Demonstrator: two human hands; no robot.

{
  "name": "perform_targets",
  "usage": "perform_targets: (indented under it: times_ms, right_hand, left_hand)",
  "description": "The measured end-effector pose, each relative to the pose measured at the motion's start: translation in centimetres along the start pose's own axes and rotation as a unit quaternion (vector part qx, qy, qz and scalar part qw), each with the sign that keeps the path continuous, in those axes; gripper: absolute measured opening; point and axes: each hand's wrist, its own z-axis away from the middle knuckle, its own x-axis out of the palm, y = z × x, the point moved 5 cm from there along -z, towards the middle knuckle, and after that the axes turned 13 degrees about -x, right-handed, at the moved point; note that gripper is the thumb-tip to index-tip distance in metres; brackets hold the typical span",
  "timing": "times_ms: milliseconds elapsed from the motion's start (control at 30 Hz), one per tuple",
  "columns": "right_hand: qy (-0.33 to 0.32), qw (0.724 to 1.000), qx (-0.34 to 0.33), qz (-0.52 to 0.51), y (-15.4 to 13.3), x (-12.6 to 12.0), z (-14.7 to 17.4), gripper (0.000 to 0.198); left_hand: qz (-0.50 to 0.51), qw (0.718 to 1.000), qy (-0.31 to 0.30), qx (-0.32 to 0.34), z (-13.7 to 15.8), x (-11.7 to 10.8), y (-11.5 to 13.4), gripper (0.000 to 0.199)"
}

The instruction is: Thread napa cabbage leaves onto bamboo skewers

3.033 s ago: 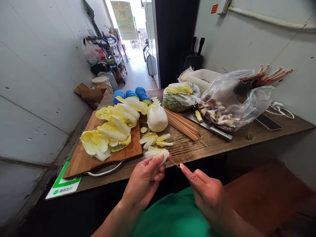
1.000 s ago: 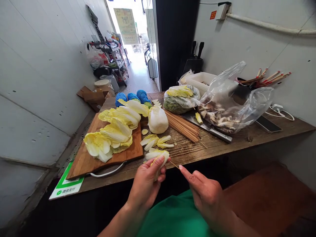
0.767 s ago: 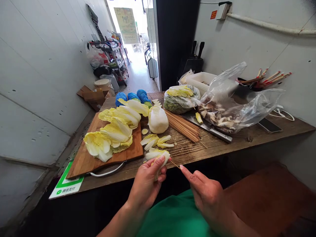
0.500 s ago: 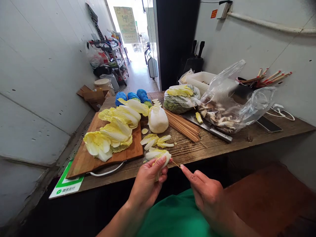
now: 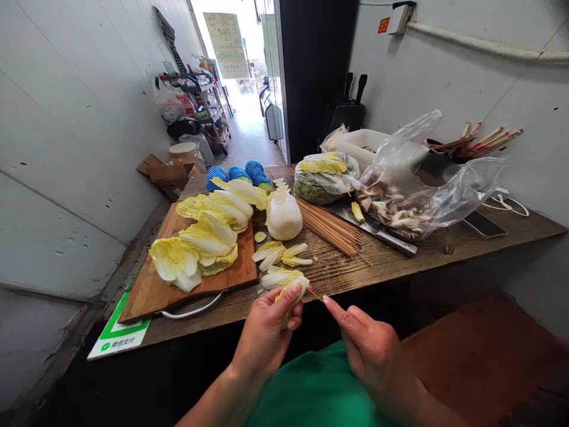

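The left hand (image 5: 267, 332) clenches folded cabbage pieces (image 5: 294, 292) steady; just beside, the right hand (image 5: 368, 350) pinches a bamboo skewer (image 5: 315, 293) entering them.

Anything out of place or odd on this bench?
One cabbage piece lies on the cleaver blade beside the mushroom bag, apart from the cut pieces by the cutting board. Nothing is spilled.

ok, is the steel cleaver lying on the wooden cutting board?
No, the steel cleaver lies on the bare wooden table beside the bundle of bamboo skewers, well right of the wooden cutting board.
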Motion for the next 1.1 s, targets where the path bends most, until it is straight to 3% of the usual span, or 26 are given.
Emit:
perform_targets:
  times_ms: [333,533,767,967,1100]
  right_hand:
    - [-0.006,1.000,0.008,-0.003,0.0,0.0,-0.3,0.037]
    - [-0.010,1.000,0.000,0.025,-0.1,0.0,-0.3,0.038]
    - [-0.074,0.995,-0.009,0.060,0.1,0.5,-0.6,0.051]
    - [0.006,0.999,-0.006,-0.033,0.5,0.6,-1.0,0.046]
    - [-0.011,1.000,0.003,0.018,0.6,0.5,-0.6,0.041]
  left_hand:
    - [-0.027,0.999,0.008,0.019,0.1,0.1,-0.1,0.022]
    - [0.012,1.000,0.018,0.021,0.3,0.3,-0.2,0.022]
    - [0.030,0.999,0.003,0.011,0.1,0.3,-0.6,0.019]
    - [0.020,0.999,0.016,0.022,0.5,0.7,-0.6,0.020]
    - [0.016,1.000,0.014,0.004,0.6,0.9,-1.0,0.020]
